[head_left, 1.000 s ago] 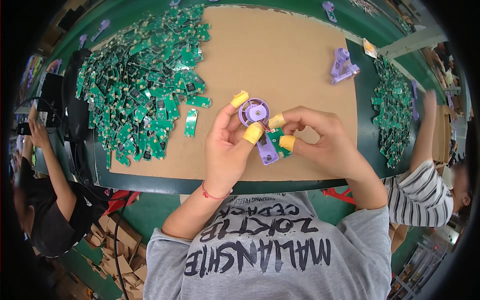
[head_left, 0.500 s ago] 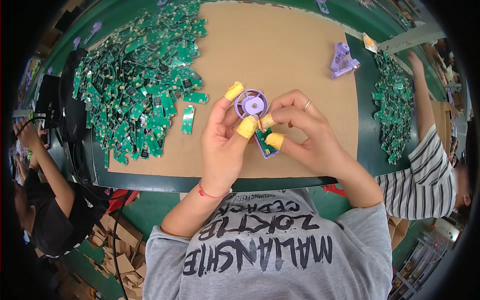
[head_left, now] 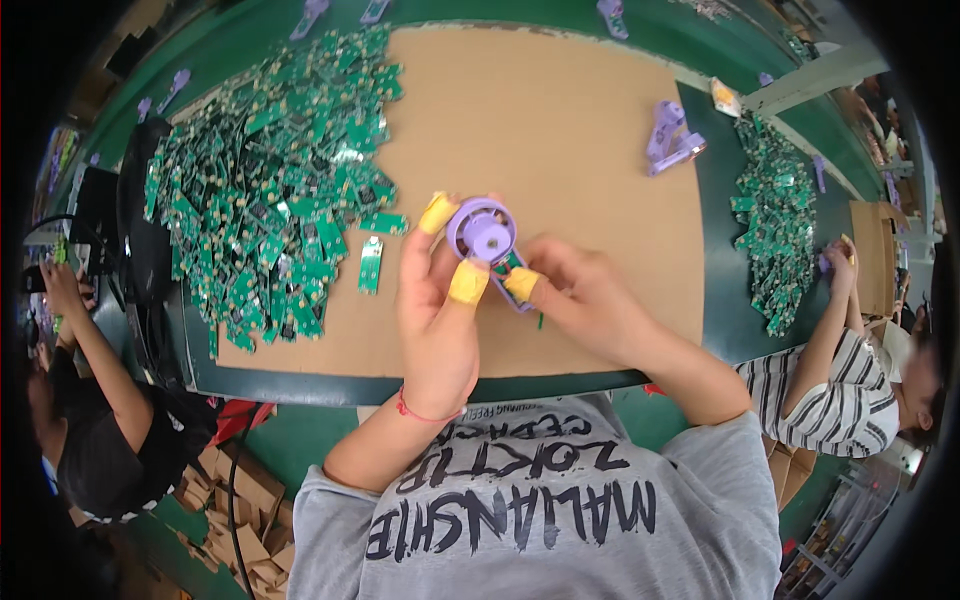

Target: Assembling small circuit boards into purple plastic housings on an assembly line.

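My left hand (head_left: 437, 310) is closed around a purple fan housing (head_left: 487, 236) with a round ring head and a hub in its middle. Yellow tape wraps its thumb and a fingertip. Below the ring, a green circuit board (head_left: 507, 264) shows at the short handle, partly hidden by fingers. My right hand (head_left: 575, 290) is closed there, its taped thumb pressed on the board; its other fingers are blurred. A thin green edge (head_left: 541, 321) sticks out beneath this hand; I cannot tell if it belongs to the same board.
A large heap of green circuit boards (head_left: 280, 200) covers the left of the cardboard sheet (head_left: 540, 110), with one loose board (head_left: 370, 265) beside it. Another purple housing (head_left: 672, 140) stands at the right. Beyond it lies a second board heap (head_left: 775, 220), where a striped-sleeved person (head_left: 835, 385) works.
Both hands and the fan housing have shifted slightly left and down in view. My right fingers have moved behind the handle. The person at the right has brought their hands to the board heap.
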The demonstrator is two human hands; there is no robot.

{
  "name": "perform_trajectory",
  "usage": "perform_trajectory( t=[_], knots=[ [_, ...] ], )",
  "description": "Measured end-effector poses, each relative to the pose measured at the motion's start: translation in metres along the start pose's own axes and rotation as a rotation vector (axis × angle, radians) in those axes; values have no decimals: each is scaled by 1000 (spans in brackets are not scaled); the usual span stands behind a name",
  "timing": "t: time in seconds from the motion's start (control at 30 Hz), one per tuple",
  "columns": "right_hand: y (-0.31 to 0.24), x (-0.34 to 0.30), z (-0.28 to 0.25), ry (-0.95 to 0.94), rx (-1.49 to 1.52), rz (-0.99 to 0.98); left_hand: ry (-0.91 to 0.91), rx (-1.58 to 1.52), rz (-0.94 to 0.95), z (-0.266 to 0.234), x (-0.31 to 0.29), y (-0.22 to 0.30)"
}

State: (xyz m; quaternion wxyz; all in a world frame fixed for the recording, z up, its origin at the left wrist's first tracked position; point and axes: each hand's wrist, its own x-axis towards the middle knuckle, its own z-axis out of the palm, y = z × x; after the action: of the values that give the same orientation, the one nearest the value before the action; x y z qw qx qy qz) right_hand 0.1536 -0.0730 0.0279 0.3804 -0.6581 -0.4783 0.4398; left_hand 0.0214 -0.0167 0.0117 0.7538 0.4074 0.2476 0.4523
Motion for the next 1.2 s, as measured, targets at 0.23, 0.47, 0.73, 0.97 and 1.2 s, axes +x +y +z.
perform_trajectory(
  t=[0.23, 0.47, 0.73, 0.97, 1.2],
  knots=[
    [0, 25, -2, -192, 120, -147, -38, 149, 75, 0, 17, -3],
    [11, 204, -96, 185, -254, -9, -70, 189, 8, -4, 19, -2],
    [6, 287, -141, 483, -773, -47, -45, 251, -31, -10, 22, -7],
    [13, 116, -198, 276, -1365, 159, -222, 130, -55, -7, 9, 3],
    [32, 93, -137, 145, -916, -169, -419, 625, 68, -5, 6, 9]
  ],
)
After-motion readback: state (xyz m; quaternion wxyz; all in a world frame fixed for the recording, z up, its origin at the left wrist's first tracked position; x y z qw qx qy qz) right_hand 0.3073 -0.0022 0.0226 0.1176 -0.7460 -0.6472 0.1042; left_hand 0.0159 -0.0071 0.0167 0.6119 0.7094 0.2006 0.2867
